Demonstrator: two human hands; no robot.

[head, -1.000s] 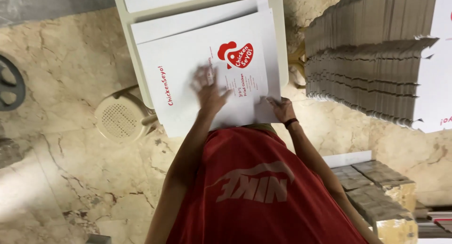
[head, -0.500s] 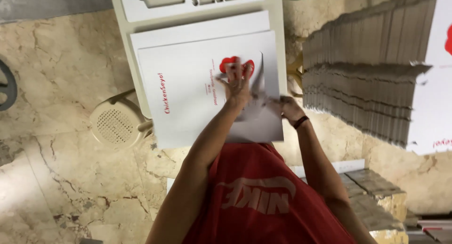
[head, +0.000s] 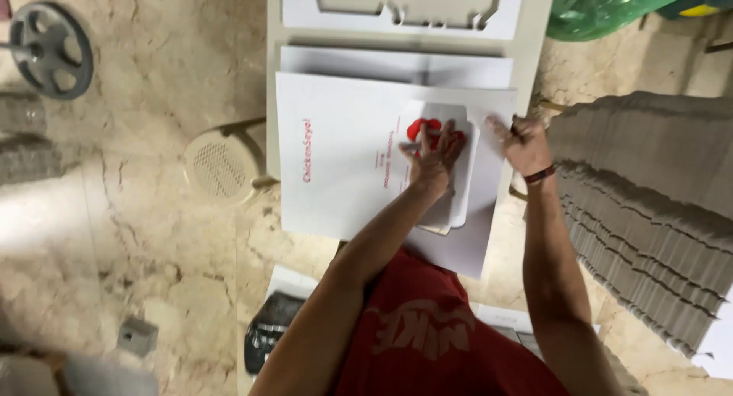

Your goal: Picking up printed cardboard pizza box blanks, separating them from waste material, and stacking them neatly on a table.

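A large white cardboard sheet with red print lies on top of a stack on a white table. My left hand presses flat, fingers spread, on a smaller rounded-corner panel that lies over the sheet's red logo. My right hand is closed on the sheet's right edge, a dark band on its wrist. My red shirt fills the bottom of the view.
A tall stack of flat grey cardboard stands at the right. A white die-cut offcut lies at the table's far end, a green plastic bag beyond. A beige stool, a metal wheel and marble floor lie left.
My left hand slid up the sheet onto the red logo, where a rounded panel now lies under it. My right hand moved up along the right edge. The view shifted closer.
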